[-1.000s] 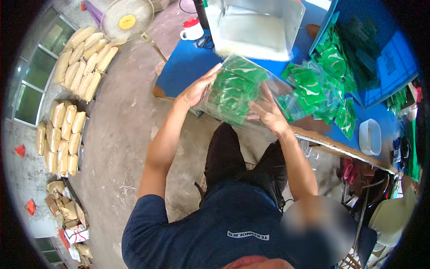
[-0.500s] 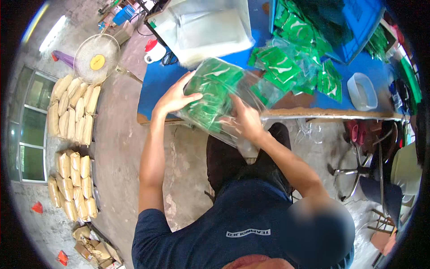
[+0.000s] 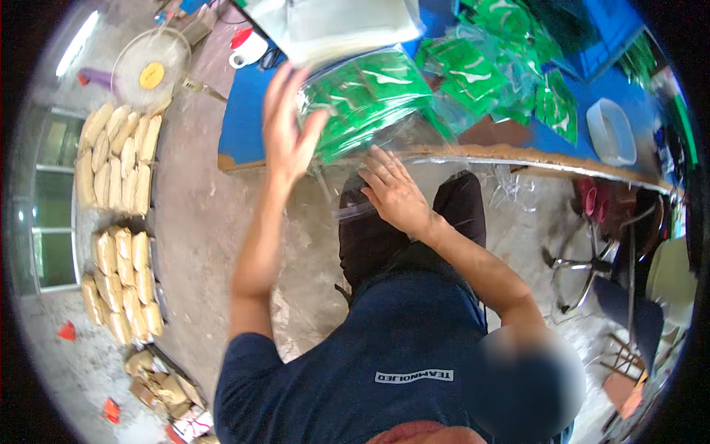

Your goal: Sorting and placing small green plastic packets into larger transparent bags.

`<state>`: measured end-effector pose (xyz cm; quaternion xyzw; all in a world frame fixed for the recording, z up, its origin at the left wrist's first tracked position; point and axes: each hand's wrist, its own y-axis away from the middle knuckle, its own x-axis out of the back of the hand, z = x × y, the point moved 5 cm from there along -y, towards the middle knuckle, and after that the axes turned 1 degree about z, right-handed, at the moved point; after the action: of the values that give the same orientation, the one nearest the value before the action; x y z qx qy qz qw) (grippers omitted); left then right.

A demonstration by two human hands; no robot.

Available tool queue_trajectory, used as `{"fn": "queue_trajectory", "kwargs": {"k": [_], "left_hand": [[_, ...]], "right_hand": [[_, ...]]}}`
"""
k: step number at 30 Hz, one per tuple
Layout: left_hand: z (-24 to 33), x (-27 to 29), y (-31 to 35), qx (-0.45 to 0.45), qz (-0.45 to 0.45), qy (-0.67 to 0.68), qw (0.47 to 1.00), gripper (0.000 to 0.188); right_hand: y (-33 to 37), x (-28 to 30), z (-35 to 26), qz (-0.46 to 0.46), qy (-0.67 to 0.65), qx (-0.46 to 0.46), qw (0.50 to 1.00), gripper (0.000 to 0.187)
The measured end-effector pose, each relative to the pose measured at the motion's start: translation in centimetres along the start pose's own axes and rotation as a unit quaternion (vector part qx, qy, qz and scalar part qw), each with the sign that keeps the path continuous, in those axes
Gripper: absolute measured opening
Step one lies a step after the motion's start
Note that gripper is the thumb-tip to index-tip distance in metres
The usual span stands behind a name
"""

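A large clear plastic bag (image 3: 389, 138) lies at the table's front edge with several green packets (image 3: 347, 100) inside. Its loose end hangs over the edge toward my lap. My left hand (image 3: 288, 129), somewhat blurred, is at the bag's left side, thumb and fingers spread. My right hand (image 3: 398, 194) is by the hanging end, its fingers stretched out flat against the film; I cannot tell how firmly they touch. To the right of the bag is a loose heap of green packets (image 3: 473, 74) in clear film.
Behind the bag is a stack of clear bags (image 3: 347, 29). A red-lidded white jug (image 3: 248, 49) stands at the blue table's (image 3: 240, 133) left. Right are a clear plastic tub (image 3: 612, 132) and blue crate (image 3: 610, 37). A fan (image 3: 151, 70) and stacked tan sacks (image 3: 115, 166) stand left.
The filled bag has moved up and now lies flatter on the table. My left hand has lifted and spread along its side; my right hand has slid down to its loose end.
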<state>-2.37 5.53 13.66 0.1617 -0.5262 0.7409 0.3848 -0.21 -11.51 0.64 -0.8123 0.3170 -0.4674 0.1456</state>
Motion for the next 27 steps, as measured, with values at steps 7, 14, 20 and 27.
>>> {"fn": "queue_trajectory", "kwargs": {"k": [7,14,20,27], "left_hand": [[4.4,-4.1,16.2,0.338,0.141,0.112,0.924,0.075],[1.7,-4.1,22.1,0.439,0.213,0.252,0.836,0.039],[3.6,-2.5,22.8,0.500,0.263,0.306,0.766,0.023],[2.3,-2.0,22.4,0.472,0.235,0.244,0.814,0.036]], "right_hand": [[-2.2,0.9,1.5,0.048,0.047,-0.093,0.993,0.032],[-3.3,-3.1,-1.3,-0.027,0.008,0.086,0.996,0.036],[-1.1,-1.5,-3.0,-0.072,-0.176,0.047,0.981,0.026],[-1.9,-2.2,-2.6,-0.152,-0.218,0.035,0.964,0.015]]}}
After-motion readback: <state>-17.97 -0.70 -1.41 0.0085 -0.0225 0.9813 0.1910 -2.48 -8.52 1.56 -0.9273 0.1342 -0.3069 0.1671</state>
